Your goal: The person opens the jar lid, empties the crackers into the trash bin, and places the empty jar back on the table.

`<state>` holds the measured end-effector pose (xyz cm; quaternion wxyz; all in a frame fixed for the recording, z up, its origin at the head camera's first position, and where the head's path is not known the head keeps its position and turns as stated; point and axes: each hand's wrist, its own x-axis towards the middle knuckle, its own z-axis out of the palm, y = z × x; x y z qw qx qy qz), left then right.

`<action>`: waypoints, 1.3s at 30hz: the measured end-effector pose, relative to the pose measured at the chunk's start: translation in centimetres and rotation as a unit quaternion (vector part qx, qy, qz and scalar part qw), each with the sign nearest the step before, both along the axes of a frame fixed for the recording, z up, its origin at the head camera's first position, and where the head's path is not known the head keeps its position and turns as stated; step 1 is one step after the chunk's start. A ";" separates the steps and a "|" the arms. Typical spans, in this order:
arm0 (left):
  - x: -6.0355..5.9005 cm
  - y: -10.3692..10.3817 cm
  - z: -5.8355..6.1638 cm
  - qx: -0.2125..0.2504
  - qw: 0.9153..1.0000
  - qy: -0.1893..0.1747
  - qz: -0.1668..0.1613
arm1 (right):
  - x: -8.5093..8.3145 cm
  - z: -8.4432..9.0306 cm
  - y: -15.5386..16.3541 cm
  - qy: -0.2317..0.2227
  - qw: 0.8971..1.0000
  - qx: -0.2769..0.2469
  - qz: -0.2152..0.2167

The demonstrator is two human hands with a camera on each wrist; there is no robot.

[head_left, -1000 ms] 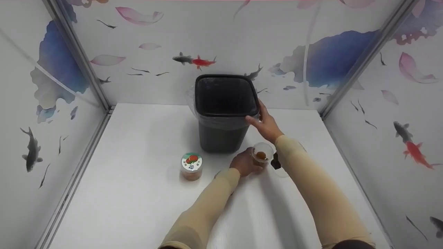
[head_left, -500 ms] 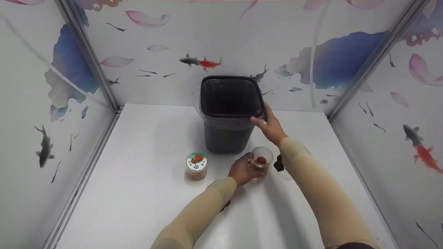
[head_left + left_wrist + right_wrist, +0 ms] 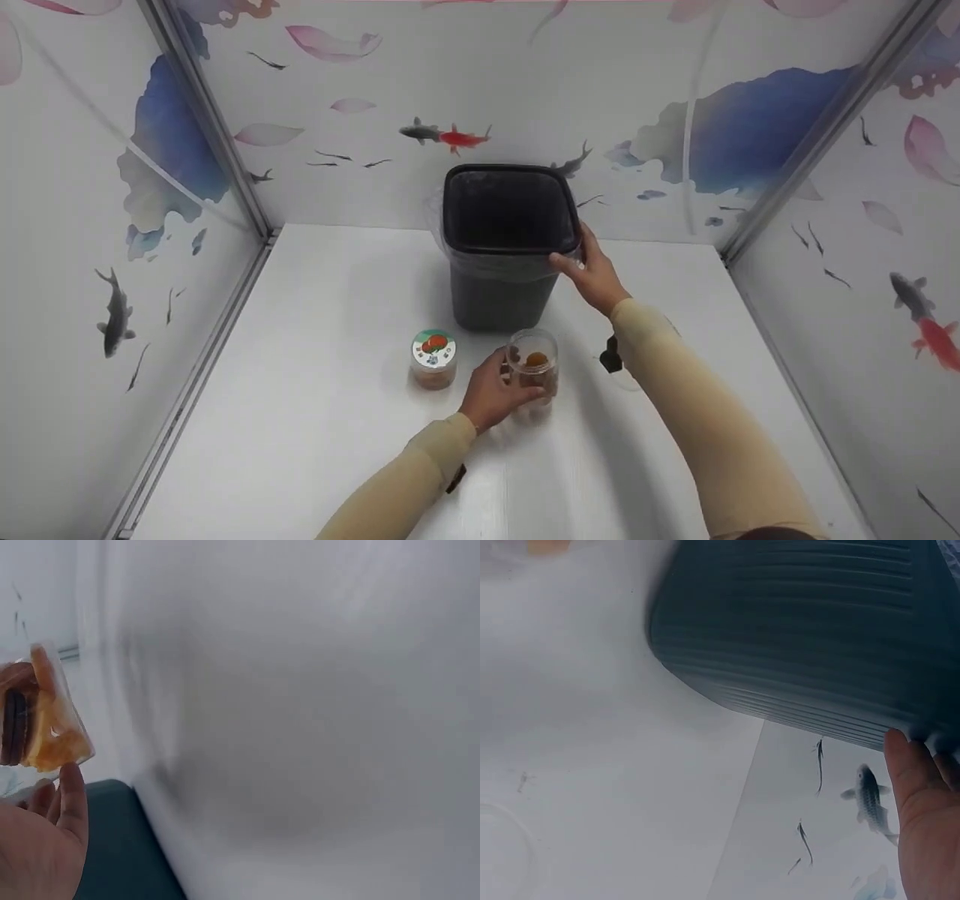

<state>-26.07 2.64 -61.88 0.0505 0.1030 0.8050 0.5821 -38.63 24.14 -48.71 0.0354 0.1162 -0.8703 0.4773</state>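
Note:
A black bin (image 3: pixel 495 300) with a clear liner stands at the back of the white table. My right hand (image 3: pixel 592 270) grips its rim at the front right corner, and the fingers (image 3: pixel 922 795) lie against the bin's wall (image 3: pixel 802 637). My left hand (image 3: pixel 501 386) holds an open clear jar (image 3: pixel 533 365) with orange-brown contents, in front of the bin. In the left wrist view the jar (image 3: pixel 45 720) sits above my fingers (image 3: pixel 64 817). Left of the open jar stands a second jar (image 3: pixel 433 360) with a printed lid.
The white table (image 3: pixel 315 420) is enclosed by walls printed with fish and petals on the left, back and right. A faint clear round thing (image 3: pixel 499 855) lies on the table under my right forearm.
My left hand has moved the open jar left and toward me, out from beside my right wrist and closer to the lidded jar. My right hand has stayed on the bin's rim.

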 end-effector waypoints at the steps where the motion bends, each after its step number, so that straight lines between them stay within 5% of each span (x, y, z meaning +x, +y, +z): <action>1: 0.2 -0.5 0.1 0.008 1.000 -0.003 0.006 | 0.0 0.0 0.0 0.002 1.000 0.001 0.000; 9: 1.7 -3.4 2.0 0.037 0.999 0.025 0.023 | -0.1 0.0 0.0 0.012 1.000 0.008 0.001; 15: 1.9 -5.5 5.1 0.047 0.993 0.104 0.026 | -0.2 0.0 -0.1 0.012 1.000 0.009 -0.002; 19: 1.5 -7.0 7.6 0.060 0.981 0.179 0.040 | -0.3 0.0 0.0 0.010 1.000 0.004 0.000; 26: -0.2 -10.1 12.6 0.041 0.950 0.298 0.079 | -0.1 0.3 0.4 -0.004 1.000 -0.001 0.001; 35: -4.1 -13.1 17.7 -0.067 0.913 0.373 0.149 | -0.1 0.2 0.2 -0.003 1.000 0.003 0.003; 39: -5.7 -13.8 19.3 -0.115 0.903 0.381 0.159 | -0.1 0.3 0.2 -0.002 1.000 0.000 0.005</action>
